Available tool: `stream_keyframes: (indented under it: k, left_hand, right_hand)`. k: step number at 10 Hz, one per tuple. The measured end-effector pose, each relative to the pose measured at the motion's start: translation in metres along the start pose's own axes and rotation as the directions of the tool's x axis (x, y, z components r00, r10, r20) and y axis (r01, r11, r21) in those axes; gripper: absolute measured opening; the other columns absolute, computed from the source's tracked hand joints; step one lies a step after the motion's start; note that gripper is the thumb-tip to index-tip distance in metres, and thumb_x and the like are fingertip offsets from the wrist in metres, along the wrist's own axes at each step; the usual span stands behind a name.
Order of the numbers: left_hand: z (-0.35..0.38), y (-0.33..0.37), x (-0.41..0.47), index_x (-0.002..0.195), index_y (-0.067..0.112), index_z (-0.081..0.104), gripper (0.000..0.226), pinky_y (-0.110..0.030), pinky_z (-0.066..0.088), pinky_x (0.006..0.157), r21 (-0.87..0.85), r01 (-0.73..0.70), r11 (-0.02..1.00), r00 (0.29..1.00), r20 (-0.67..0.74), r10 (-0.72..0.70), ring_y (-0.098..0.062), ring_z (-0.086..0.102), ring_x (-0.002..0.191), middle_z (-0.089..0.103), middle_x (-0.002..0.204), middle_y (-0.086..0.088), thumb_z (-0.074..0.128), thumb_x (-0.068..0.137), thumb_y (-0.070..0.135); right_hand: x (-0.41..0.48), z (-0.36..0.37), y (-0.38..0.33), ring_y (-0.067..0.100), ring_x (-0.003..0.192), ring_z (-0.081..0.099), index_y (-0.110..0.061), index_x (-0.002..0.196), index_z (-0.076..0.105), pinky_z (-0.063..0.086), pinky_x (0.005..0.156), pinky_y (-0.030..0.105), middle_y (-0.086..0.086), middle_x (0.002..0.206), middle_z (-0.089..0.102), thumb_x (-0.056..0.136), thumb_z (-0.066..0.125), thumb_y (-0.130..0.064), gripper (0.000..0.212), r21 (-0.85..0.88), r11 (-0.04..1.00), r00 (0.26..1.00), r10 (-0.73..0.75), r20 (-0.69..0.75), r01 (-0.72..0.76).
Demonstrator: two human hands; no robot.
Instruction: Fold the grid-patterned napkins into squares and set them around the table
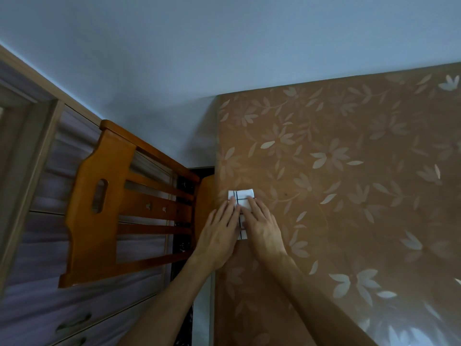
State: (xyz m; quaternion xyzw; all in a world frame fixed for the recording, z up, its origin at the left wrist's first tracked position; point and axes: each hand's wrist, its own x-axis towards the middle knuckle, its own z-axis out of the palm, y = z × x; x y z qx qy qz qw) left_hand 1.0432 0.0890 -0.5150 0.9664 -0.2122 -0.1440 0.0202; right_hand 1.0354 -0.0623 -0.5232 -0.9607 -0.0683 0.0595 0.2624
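Note:
A small folded white napkin (241,196) with dark grid lines lies near the left edge of the table (349,171), which carries a brown cloth with pale flowers. My left hand (219,233) lies flat on the napkin's left half, fingers together and stretched out. Beside it my right hand (262,226) presses flat on the right half. Both palms hide most of the napkin; only its far end and a strip between the hands show.
A wooden chair (119,201) with a slatted back stands pushed against the table's left side. Behind it is a cabinet with drawers (50,308). A pale blue wall (224,46) runs along the table's far edge.

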Motion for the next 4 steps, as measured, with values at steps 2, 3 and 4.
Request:
stream_keyframes:
  k: [2, 3, 4]
  left_hand:
    - [-0.008, 0.014, -0.013, 0.158, 0.012, 0.019, 0.063, -0.045, 0.018, 0.122, 0.012, 0.021, 1.0, 0.999, 0.049, -0.022, -0.029, 0.015, 0.154, 0.012, 0.167, -0.01, 0.015, 0.1, 0.035]
    - [-0.032, 0.013, -0.019, 0.159, 0.014, 0.017, 0.056, -0.04, 0.014, 0.124, -0.076, 0.023, 0.997, 1.0, 0.011, -0.023, -0.027, 0.015, 0.155, 0.013, 0.168, -0.01, 0.031, 0.106, 0.029]
    - [-0.061, 0.014, -0.033, 0.156, 0.015, 0.029, 0.051, -0.036, 0.029, 0.121, -0.19, 0.05, 0.981, 0.997, -0.054, -0.062, -0.023, 0.034, 0.147, 0.034, 0.161, -0.007, 0.033, 0.107, 0.03]
  right_hand:
    - [-0.016, -0.007, 0.0, 0.033, 0.114, 0.065, -0.011, 0.122, 0.067, 0.057, 0.082, 0.041, 0.015, 0.131, 0.064, 0.065, 0.089, -0.021, 0.062, -0.071, 0.997, 0.999, 0.004, 0.038, -0.001]
    - [-0.018, -0.027, -0.006, 0.033, 0.109, 0.067, -0.012, 0.114, 0.069, 0.057, 0.079, 0.041, 0.013, 0.126, 0.067, 0.069, 0.085, -0.011, 0.048, -0.031, 0.999, 1.0, 0.007, -0.001, -0.007]
    - [-0.026, -0.049, -0.022, 0.032, 0.107, 0.066, -0.009, 0.119, 0.066, 0.054, 0.083, 0.041, 0.01, 0.128, 0.066, 0.082, 0.074, -0.008, 0.038, 0.014, 1.0, 0.998, 0.021, -0.058, -0.02]
